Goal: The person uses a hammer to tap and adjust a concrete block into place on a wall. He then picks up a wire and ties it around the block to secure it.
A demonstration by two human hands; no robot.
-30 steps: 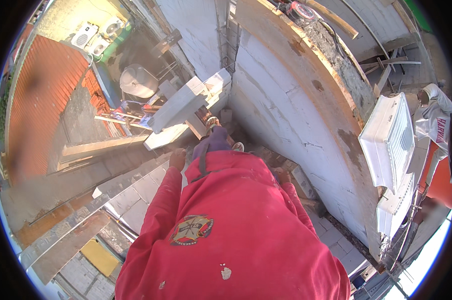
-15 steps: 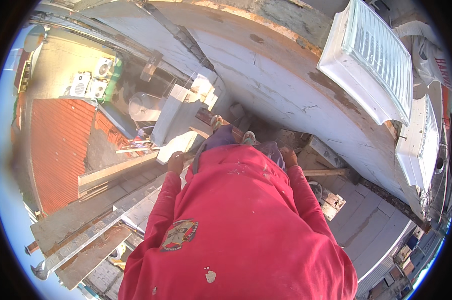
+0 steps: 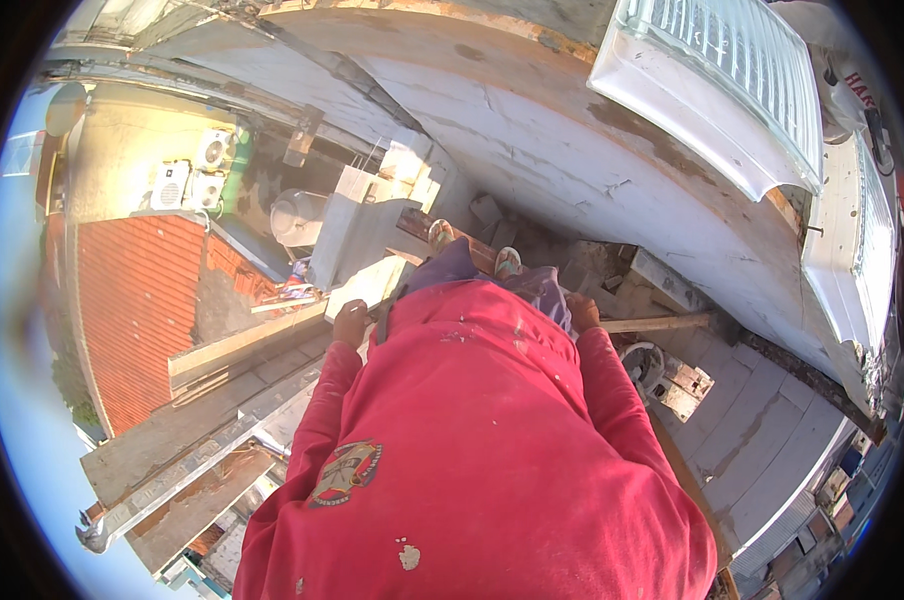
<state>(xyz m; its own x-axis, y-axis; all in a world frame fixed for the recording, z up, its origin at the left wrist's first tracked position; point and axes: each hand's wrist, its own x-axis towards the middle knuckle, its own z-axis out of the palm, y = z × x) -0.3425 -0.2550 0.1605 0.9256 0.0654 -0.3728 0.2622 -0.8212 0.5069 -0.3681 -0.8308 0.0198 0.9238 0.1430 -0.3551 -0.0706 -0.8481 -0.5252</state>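
Both of my arms hang down beside my red, paint-spotted shirt (image 3: 472,430). My left hand (image 3: 350,324) is next to my left thigh, near a pale board (image 3: 369,285). On the other side, my right hand (image 3: 583,313) is close against my purple-grey trousers (image 3: 540,297), near the end of a thin wooden strip (image 3: 652,323). The fingers of both hands point downward and are mostly hidden from above, and no held thing shows. My feet, in sandals, stand by a reddish-brown plank (image 3: 419,226).
A ribbed glass block (image 3: 737,80) and another block (image 3: 850,240) stand on the whitish wall (image 3: 552,165) at right. Beyond them is partly a person in pale clothing (image 3: 852,100). Planks (image 3: 162,435) extend left above an orange roof (image 3: 132,310); air-conditioning units (image 3: 210,150) lie below.
The view has shifted slightly, so the glass blocks sit higher and the roof and planks sit a little lower and farther right. My hands stay beside my thighs.
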